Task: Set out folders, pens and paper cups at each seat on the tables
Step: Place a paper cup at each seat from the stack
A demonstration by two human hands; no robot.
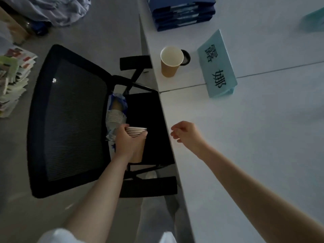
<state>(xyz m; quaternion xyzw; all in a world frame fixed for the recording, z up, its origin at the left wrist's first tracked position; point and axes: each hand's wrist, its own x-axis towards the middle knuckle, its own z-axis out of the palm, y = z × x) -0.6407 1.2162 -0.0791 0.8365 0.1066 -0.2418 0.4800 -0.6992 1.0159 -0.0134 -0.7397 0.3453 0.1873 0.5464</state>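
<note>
Cups were split between three spots. The left hand [126,142] gripped a nested stack of paper cups [137,142], fingers wrapped round its brown wall, above the black seat of the office chair [70,120] pulled close to the table's left edge. Just beyond that hand, a second sleeve of cups [114,115] lay on the seat in torn plastic wrap, against the mesh backrest. The right hand [186,134] hovered over the near edge of the white table [245,155], holding nothing, its fingers loosely curled and relaxed. Farther along the table one single paper cup [171,62] stood upright beside a small dark round lid [186,57], with a pale blue name card [217,64] to its right. A pile of dark blue folders [182,14] rested at the far end. On the floor at far left sat stacked booklets [14,81].
</note>
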